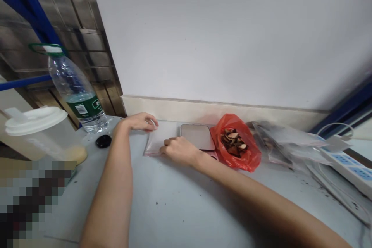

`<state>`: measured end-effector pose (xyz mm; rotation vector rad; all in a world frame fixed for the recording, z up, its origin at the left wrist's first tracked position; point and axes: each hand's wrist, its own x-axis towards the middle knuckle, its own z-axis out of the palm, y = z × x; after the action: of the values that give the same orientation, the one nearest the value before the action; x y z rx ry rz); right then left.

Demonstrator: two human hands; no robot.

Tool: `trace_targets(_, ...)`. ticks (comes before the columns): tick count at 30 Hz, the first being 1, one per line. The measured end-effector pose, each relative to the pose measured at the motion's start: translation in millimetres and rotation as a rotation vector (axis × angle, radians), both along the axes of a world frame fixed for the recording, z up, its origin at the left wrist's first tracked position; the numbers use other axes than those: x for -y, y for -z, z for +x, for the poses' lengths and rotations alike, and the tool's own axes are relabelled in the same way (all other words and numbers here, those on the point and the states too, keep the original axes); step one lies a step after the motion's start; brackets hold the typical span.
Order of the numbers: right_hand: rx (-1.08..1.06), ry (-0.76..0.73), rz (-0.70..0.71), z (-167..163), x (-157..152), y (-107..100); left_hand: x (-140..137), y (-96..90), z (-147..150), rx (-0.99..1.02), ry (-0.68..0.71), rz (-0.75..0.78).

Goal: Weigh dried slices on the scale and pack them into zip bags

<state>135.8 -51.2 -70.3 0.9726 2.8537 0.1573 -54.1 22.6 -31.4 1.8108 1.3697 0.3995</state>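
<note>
One flat, clear plastic bag [157, 139] lies on the pale tabletop [174, 213], between the left hand [141, 122] and the right hand [178, 150]. The left hand, its fingers loosely bent, reaches the bag's upper left corner; whether it grips the film I cannot tell. The right hand rests at the bag's lower right edge with fingers curled down onto it; the thumb is hidden, so a pinch cannot be confirmed. Just beyond the right hand sits a flat-topped pocket scale [198, 135]. Beside that stands an open red plastic bag [252, 155] holding dried brown slices [234, 141]. Further right are clear bags [270, 143] and a white power strip [353, 168]. On the left stand a water bottle [84, 104] and a white-lidded translucent jug [37, 139], near a round black cap [103, 141].
</note>
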Motion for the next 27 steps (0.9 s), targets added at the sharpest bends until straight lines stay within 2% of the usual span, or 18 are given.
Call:
trace_targets(2, 0.006, 0.001, -0.001, -1.0, 2.1, 2.0, -2.7, 1.9, 10.2, -0.031, 0.064, 0.009)
trace_targets(6, 0.005, 0.000, 0.025, -0.4, 8.5, 4.4, -7.8, 12.9, 26.3, -0.222, 0.157, 0.054)
trace_targets(12, -0.021, -0.021, 0.079, 4.3, 13.4, 6.4, -14.9, 28.5, 48.7, -0.466, 0.121, 0.055)
trace_targets(15, -0.039, -0.074, 0.020, 11.7, 15.6, -1.8, -12.8, 28.7, 60.7, -0.602, 0.099, 0.030)
trace_targets(17, -0.089, -0.127, -0.049, 22.7, 18.1, -14.2, -9.8, 24.9, 66.2, -0.664, 0.102, 0.015)
trace_targets(19, -0.187, -0.148, -0.111, 40.8, 20.5, -31.1, -7.0, 17.7, 69.5, -0.695, 0.125, 0.005)
trace_targets(22, -0.406, -0.076, -0.198, 82.0, 21.3, -59.6, -2.8, 0.6, 75.2, -0.699, 0.172, 0.056)
trace_targets(24, -0.527, 0.071, -0.228, 117.5, 19.2, -76.8, 1.9, -13.2, 83.9, -0.678, 0.194, 0.223)
trace_targets(27, -0.610, 0.354, -0.138, 175.5, 13.9, -94.3, 14.6, -31.1, 107.6, -0.503, 0.196, 0.429)
